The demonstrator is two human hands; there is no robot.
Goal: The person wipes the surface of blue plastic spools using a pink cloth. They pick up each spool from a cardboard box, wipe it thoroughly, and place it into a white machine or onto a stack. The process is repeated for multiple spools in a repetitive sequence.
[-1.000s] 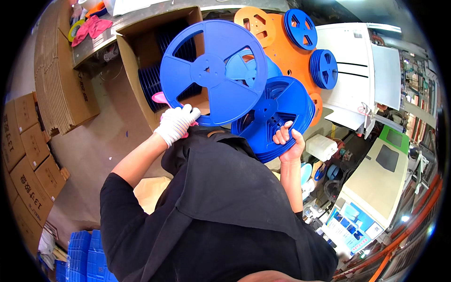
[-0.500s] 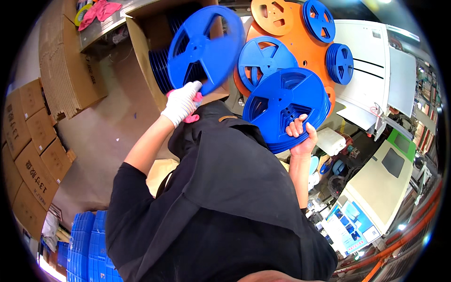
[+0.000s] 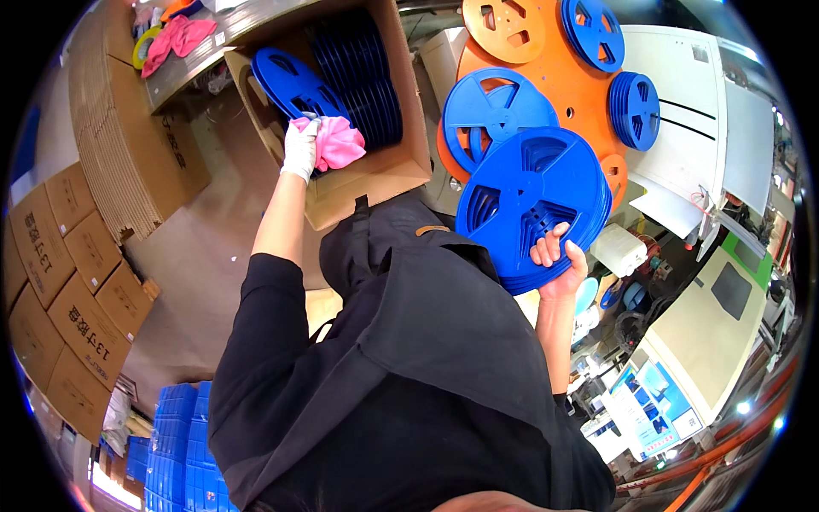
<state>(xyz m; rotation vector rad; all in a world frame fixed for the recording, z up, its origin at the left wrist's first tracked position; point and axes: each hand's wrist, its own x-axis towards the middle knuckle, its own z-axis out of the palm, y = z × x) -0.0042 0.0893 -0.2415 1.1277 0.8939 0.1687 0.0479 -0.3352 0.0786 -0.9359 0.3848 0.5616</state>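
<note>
- Left hand (image 3: 299, 155), in a white glove: closed about the crumpled pink cloth, fingers at the near rim of the single reel; grip on that rim partly hidden, cannot tell how firm.
- Crumpled pink cloth (image 3: 339, 145): bunched at three o'clock of the left hand.
- Single blue plastic reel with cut-out windows (image 3: 300, 90): tilted, at twelve o'clock of the left hand, within the mouth of the box.
- Open brown cardboard box (image 3: 413, 111): around the single reel and the rows.
- Rows of dark blue reels on edge (image 3: 363, 81): inside the box, between one and two o'clock of the left hand.
- Right hand (image 3: 560, 260), bare: fingers curled over the near rim of the stack, thumb outside; narrow hold.
- Stack of round blue plastic reels (image 3: 531, 194): faces aligned, at eleven o'clock of the right hand and touching it; well apart from the left hand, between its three and four o'clock.
- Large round orange plate (image 3: 589, 107): beyond the stack, at twelve o'clock of the right hand.
- Lighter blue windowed reel (image 3: 503, 111): at eleven o'clock of the stack, before the orange plate.
</note>
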